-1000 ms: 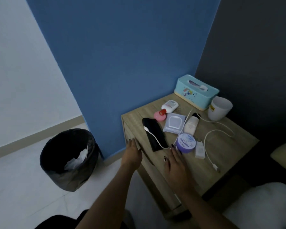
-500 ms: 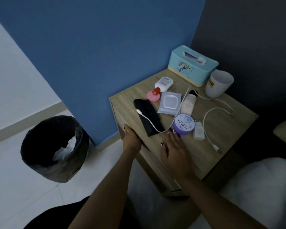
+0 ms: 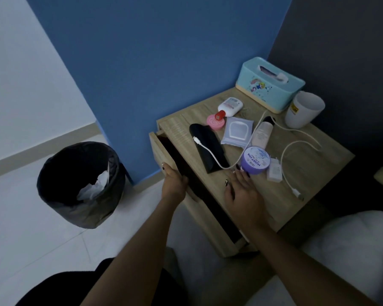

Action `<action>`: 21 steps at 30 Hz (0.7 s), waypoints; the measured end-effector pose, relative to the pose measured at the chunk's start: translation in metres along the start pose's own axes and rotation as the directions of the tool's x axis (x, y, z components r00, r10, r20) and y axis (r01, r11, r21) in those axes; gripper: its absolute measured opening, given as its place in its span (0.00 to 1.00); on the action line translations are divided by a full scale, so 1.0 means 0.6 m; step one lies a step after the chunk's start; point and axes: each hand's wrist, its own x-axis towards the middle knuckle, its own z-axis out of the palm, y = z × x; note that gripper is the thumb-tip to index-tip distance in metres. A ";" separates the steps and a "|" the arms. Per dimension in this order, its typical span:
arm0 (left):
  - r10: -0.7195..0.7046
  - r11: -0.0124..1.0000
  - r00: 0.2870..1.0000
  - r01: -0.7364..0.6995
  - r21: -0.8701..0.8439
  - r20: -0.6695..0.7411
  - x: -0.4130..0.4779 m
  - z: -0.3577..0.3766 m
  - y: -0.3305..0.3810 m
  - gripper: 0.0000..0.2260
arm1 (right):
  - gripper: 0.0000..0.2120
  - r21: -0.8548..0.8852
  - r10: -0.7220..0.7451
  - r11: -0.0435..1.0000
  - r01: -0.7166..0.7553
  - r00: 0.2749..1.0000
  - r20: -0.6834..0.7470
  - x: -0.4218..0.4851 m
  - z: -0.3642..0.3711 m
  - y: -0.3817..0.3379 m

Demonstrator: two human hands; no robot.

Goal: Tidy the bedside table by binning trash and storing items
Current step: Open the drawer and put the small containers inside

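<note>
A person's left hand (image 3: pixel 172 181) grips the top edge of the drawer front (image 3: pixel 164 151) of a wood-grain bedside table (image 3: pixel 318 164), arm stretched forward, fingers curled over the edge and clenched on it; the right hand (image 3: pixel 241 193) lies flat and released on the tabletop, fingertips touching a round purple cream jar (image 3: pixel 254 160). The drawer, shut half a second ago, now stands pulled out, a dark gap showing along the table's front. Still on the table are a flat black pouch (image 3: pixel 208 146) crossed by a white charging cable (image 3: pixel 296 142), a soft wipes packet (image 3: pixel 238 133), a pale cylindrical bottle (image 3: pixel 262 134), a small white bottle with a red cap (image 3: pixel 229 106), a pink round tin (image 3: pixel 215 123), a white charger plug (image 3: pixel 274 170), a white cup (image 3: pixel 304 109) and a teal tissue box (image 3: pixel 270 85). On the tiled floor to the left, a bin with a black liner (image 3: pixel 80 184) holds crumpled white tissue (image 3: pixel 95 186).
</note>
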 end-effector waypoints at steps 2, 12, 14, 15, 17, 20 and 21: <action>0.021 1.000 1.000 -0.021 0.001 -0.023 -0.009 -0.017 -0.011 0.41 | 0.20 0.005 -0.001 1.000 0.001 0.999 0.037 0.001 -0.001 0.002; 0.025 0.995 0.994 -0.015 0.097 -0.106 -0.052 -0.097 -0.073 0.47 | 0.24 -0.030 0.004 1.000 -0.003 0.999 0.048 0.001 -0.011 -0.006; 0.033 0.989 0.994 -0.017 0.146 -0.107 -0.056 -0.109 -0.089 0.47 | 0.25 -0.026 0.010 1.000 -0.009 0.999 0.050 0.001 -0.010 -0.005; 0.034 0.984 0.994 -0.015 0.179 -0.105 -0.058 -0.114 -0.097 0.47 | 0.25 -0.020 0.015 1.000 -0.014 0.999 0.051 0.000 -0.011 -0.004; 0.032 0.974 0.994 -0.007 0.227 -0.108 -0.064 -0.125 -0.112 0.47 | 0.25 -0.015 0.016 1.000 -0.016 0.999 0.050 -0.002 -0.011 -0.005; 0.021 0.963 0.992 0.013 0.269 -0.123 -0.074 -0.139 -0.121 0.47 | 0.24 -0.016 0.011 1.000 -0.010 0.999 0.046 -0.003 -0.010 -0.006; 0.018 0.960 0.991 0.019 0.279 -0.131 -0.076 -0.142 -0.124 0.46 | 0.24 -0.015 0.008 1.000 -0.007 0.999 0.047 -0.004 -0.011 -0.006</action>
